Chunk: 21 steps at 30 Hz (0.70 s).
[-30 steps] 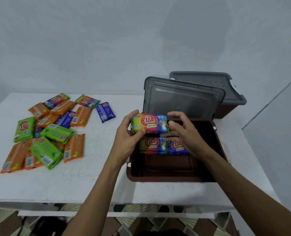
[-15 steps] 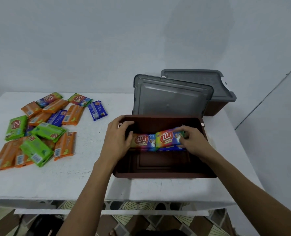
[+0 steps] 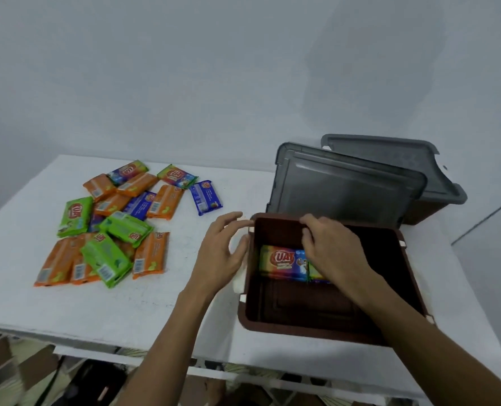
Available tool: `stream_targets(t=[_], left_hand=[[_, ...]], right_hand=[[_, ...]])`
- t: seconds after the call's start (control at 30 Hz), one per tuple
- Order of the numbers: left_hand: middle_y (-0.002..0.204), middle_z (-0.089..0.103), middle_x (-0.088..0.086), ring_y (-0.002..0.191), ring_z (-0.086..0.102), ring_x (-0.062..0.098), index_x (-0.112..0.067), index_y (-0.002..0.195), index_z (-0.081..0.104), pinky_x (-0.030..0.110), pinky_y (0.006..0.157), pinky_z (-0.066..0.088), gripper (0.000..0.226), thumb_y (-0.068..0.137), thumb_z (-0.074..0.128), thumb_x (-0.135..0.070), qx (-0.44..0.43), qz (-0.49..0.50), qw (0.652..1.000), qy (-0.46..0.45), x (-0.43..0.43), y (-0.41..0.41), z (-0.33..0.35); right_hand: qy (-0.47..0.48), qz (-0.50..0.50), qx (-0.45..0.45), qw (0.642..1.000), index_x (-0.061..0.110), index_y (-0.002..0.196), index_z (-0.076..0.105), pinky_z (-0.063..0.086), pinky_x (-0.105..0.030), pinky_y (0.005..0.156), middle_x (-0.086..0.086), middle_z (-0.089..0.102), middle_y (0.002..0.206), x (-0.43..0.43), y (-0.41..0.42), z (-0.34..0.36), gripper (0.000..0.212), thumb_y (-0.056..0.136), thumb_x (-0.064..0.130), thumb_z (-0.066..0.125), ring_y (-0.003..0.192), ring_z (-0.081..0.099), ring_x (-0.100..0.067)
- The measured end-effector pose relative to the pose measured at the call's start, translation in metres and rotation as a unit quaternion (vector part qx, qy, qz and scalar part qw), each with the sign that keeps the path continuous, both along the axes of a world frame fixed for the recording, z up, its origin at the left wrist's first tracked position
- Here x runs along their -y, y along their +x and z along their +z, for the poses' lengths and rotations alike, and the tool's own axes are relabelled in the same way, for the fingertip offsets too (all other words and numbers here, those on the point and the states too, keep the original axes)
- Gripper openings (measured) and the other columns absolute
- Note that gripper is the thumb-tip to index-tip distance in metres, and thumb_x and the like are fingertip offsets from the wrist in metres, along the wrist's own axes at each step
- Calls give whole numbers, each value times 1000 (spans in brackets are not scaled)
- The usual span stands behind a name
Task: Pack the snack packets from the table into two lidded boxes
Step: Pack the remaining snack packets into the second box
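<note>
An open brown box (image 3: 328,332) stands on the white table (image 3: 143,306) in front of me. Rainbow snack packets (image 3: 281,260) lie side by side inside it, near its far wall. My right hand (image 3: 328,249) hovers over them with loosely bent fingers and holds nothing. My left hand (image 3: 221,253) is outside the box, just left of its left wall, fingers relaxed and empty. A pile of orange, green, blue and rainbow packets (image 3: 117,230) lies on the left of the table.
The box's grey lid (image 3: 343,189) leans upright behind it. A second brown box under a grey lid (image 3: 390,153) sits at the back right, near the table's right edge. The wall runs close behind the table.
The rainbow packet I held in both hands now lies in the box. Both hands have let go; my left hand has come out to the left, my right has risen above the packets.
</note>
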<state>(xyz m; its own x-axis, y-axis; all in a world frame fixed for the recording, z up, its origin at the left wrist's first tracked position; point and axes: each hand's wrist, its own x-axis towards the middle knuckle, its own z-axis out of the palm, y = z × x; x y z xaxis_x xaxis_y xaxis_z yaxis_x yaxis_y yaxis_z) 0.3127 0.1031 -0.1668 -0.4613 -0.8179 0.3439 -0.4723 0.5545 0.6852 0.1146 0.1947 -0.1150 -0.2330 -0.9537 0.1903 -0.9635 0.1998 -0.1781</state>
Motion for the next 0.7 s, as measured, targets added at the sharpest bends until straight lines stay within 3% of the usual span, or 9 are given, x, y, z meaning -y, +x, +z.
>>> stream_targets(t=[0.07,0.13,0.27,0.37,0.47,0.6,0.7], left_hand=[[127,59,-3,120,50,9,-22,117,66,28,101,42,25,93,57,-21,6,35,999,-9,21,24,-5],[125,60,-1,118,53,14,-22,116,66,34,96,46,25,92,59,-20,48,77,996,-10,47,53,-9],[136,53,3,124,48,24,-25,120,63,44,101,43,37,86,63,-11,154,133,979,29,101,120,-15],[149,39,5,136,35,30,-34,127,56,53,109,31,52,81,64,-10,261,150,951,63,137,172,-16],[159,20,-1,147,14,28,-44,134,46,55,116,18,63,80,61,-16,374,78,914,138,165,210,-20],[162,9,-5,149,-1,27,-49,141,33,57,118,5,71,83,62,-21,419,-8,896,145,184,218,-23],[160,15,-7,149,-3,28,-50,144,27,55,117,1,75,84,65,-22,443,-39,886,129,193,215,-23]], right_hand=[[-99,79,24,992,15,110,60,47,-29,61,-3,63,88,32,29,8,20,95,21,47,77,58,-21],[-118,108,62,985,16,118,60,53,-36,69,-6,63,99,68,54,8,26,95,19,49,88,58,-24],[15,122,81,989,28,143,38,52,-38,91,-7,42,141,151,92,-6,43,100,28,44,120,48,-24],[136,149,51,978,35,148,28,46,-40,95,-12,21,152,202,113,-23,49,101,30,42,126,41,-34],[253,168,42,952,43,147,26,43,-41,102,-8,3,159,237,123,-46,50,101,28,40,130,38,-36],[352,154,20,923,41,146,28,41,-38,101,-7,4,160,265,128,-73,51,99,30,44,131,35,-34],[328,149,-14,933,34,141,38,42,-40,99,-8,12,158,271,131,-82,48,96,29,54,131,32,-37]])
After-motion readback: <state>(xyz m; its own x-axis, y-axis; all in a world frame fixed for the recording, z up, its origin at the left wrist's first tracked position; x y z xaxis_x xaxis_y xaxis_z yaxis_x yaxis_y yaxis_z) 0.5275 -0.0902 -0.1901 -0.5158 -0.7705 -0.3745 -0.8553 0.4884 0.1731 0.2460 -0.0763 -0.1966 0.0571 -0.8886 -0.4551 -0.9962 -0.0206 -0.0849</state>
